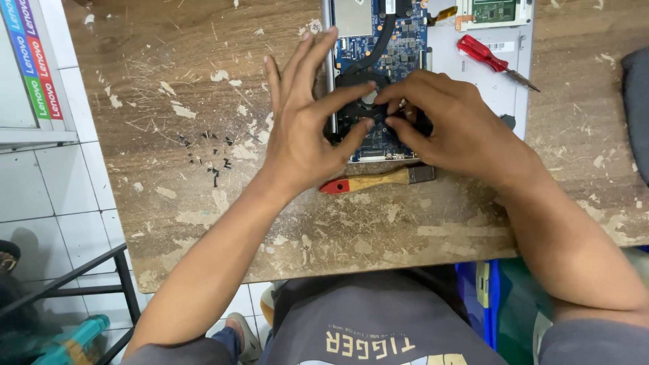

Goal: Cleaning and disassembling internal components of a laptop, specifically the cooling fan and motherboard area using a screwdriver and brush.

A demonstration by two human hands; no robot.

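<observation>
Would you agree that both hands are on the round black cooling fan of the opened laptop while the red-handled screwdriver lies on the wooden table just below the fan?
Not quite. In the head view, both the left hand and right hand are on the round black cooling fan, but the red-handled screwdriver lies on the laptop's grey shell, up to the right. Below the fan lies a wooden-handled brush with a red tip.

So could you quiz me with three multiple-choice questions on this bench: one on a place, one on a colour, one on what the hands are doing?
1. Where does the brush lie?
A) right of the laptop
B) on the table just below the laptop
C) on the floor

2. The screwdriver handle is:
A) red
B) green
C) black

3. Both hands are:
A) resting on the table
B) holding the screwdriver
C) touching the black fan

Answers: 1 B, it lies along the laptop's near edge. 2 A, plainly red. 3 C, left hand and right hand fingers meet on it.
</observation>
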